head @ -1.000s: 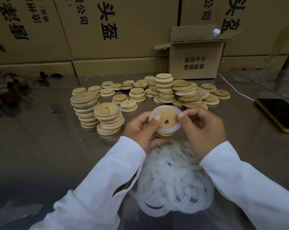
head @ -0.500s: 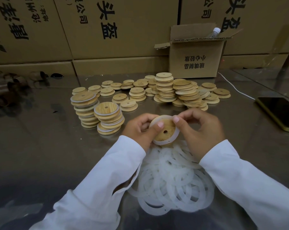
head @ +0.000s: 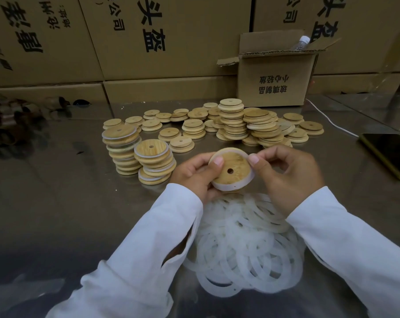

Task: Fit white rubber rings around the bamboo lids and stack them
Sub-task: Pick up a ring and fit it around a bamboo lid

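Bamboo lid [head: 228, 168] sat tilted toward the camera, held above the steel table [head: 56, 203] between both hands, just over the loose pile of rings [head: 247, 249]. Left hand [head: 192, 174] gripped its left edge, thumb on the face. Right hand [head: 288, 175] pinched the upper right rim, where the white rubber ring [head: 226, 187] wrapped round the lid. Ring looked seated along the lower and right edge; upper left, couldn't tell. Handling guess: lid light, stiff and smooth, so hold it by the rim, not the face. Ring soft and stretchy, likely to roll off if pulled unevenly, so walk it round with the thumbs. Ringed stacks [head: 155, 161] stood to the left, unevenly piled; a careless drop could topple them. Bare lids [head: 233, 120] lay farther back.
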`<state>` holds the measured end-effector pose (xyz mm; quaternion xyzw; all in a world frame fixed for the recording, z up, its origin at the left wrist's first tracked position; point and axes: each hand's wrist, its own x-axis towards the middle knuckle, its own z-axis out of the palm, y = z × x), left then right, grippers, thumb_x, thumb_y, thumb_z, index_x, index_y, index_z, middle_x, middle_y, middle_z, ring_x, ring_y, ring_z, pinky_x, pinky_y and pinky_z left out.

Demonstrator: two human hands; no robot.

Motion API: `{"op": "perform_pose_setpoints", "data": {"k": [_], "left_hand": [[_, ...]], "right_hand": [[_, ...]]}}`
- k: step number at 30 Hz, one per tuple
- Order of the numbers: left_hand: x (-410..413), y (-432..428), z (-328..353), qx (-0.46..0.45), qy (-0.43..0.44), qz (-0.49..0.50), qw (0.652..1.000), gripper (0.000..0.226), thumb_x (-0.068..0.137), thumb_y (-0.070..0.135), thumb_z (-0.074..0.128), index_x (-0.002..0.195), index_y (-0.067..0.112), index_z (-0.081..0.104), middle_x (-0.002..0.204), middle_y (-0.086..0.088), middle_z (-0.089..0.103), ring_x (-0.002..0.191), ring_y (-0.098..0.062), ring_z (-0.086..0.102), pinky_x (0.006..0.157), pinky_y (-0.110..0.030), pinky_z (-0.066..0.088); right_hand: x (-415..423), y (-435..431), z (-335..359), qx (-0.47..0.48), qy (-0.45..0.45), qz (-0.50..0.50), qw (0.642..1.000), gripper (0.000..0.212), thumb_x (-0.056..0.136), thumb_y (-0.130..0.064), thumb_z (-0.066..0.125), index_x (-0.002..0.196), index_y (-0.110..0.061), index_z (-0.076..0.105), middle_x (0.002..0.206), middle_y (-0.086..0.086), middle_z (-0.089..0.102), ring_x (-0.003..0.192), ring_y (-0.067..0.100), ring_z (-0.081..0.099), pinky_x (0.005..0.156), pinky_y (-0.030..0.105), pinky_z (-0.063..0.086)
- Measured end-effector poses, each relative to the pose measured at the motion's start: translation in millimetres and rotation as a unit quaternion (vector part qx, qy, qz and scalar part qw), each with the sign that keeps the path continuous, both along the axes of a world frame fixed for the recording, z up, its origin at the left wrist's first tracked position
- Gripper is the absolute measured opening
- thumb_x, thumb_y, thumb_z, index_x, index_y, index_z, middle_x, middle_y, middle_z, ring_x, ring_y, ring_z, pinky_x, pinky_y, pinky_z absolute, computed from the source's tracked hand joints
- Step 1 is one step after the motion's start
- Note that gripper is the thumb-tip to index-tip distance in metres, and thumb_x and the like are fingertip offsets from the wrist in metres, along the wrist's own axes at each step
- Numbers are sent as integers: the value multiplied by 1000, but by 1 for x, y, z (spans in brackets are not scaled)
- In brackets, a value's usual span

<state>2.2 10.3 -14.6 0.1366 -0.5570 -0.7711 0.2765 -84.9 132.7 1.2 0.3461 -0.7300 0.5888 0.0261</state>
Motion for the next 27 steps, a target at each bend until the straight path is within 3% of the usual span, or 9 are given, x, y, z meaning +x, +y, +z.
{"op": "perform_pose_setpoints", "data": {"k": [7,13,16,19,23,27], "left_hand": [[-1,4,3,51,45,-21,997,18,82,14,54,96,7,65,80,-7,72,77,-19,70,62,-29,57],[2,6,6,4,30,8,1000,13,85,11,55,94,9,64,78,-4,72,76,-17,69,63,-28,58],[1,9,6,5,23,28,999,12,85,11,56,94,10,63,89,-10,68,83,-22,67,67,-31,59],[0,10,7,12,33,42,998,12,86,11,55,94,11,63,93,-11,65,86,-24,65,70,-31,58],[1,10,8,25,58,38,997,16,83,10,56,98,10,63,91,-9,67,83,-20,66,73,-26,57],[0,11,6,18,51,25,998,19,76,10,61,95,13,62,76,-2,72,75,-16,69,70,-26,58]], "right_hand": [[3,0,4,-15,13,0,1000,14,83,-23,64,69,-25,61,69,-14,60,64,-6,53,58,2,38],[2,0,1,-67,-34,26,997,14,81,-19,67,68,-23,64,66,-12,63,61,-2,55,61,6,43],[4,-2,-2,-104,-72,41,991,9,79,-19,68,72,-24,65,71,-10,65,69,4,60,68,14,50],[9,-6,-7,-115,-63,33,991,7,77,-23,69,78,-26,63,74,-12,65,70,1,58,68,13,49],[10,-9,-12,-106,-60,-12,993,10,76,-23,68,74,-29,61,70,-16,64,70,-2,58,68,13,46],[7,-7,-11,-104,-34,-58,992,13,80,-22,64,71,-30,59,84,-9,64,79,-1,58,72,13,44]]}}
